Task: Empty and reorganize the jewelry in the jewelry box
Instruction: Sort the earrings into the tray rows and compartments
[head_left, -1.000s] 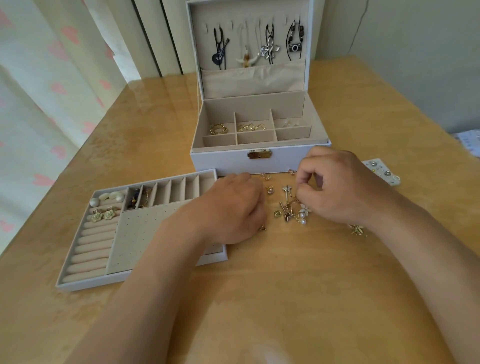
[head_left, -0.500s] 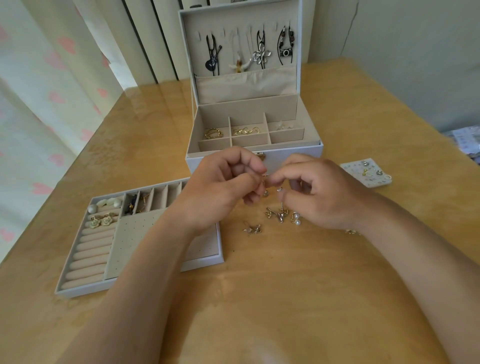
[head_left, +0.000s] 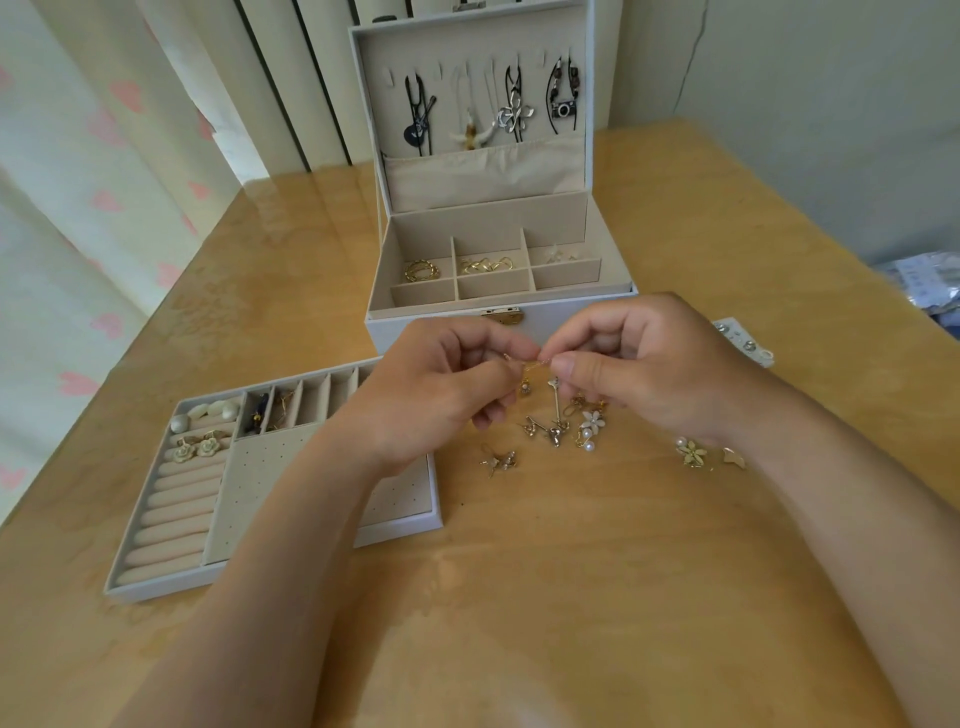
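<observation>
The removable tray (head_left: 171, 566) (ring rolls, narrow slots, a dotted pad) lies on the table (head_left: 571, 597) in front of and to the left of the open jewelry box (head_left: 447, 332), with cream flower earrings (head_left: 197, 447) on its rolls. The left hand (head_left: 431, 400) is raised just before the box's front wall, thumb and forefinger clamped on one end of a small gold earring (head_left: 535, 364). The box's lid stands upright with necklaces (head_left: 511, 104) hanging inside. Loose earrings (head_left: 566, 421) lie on the table in front of the box, beneath the hands. The right hand (head_left: 639, 369) pinches the earring's other end, its remaining fingers curled. A card of studs (head_left: 743, 343) lies just right of the box's front corner, partly hidden by this hand.
</observation>
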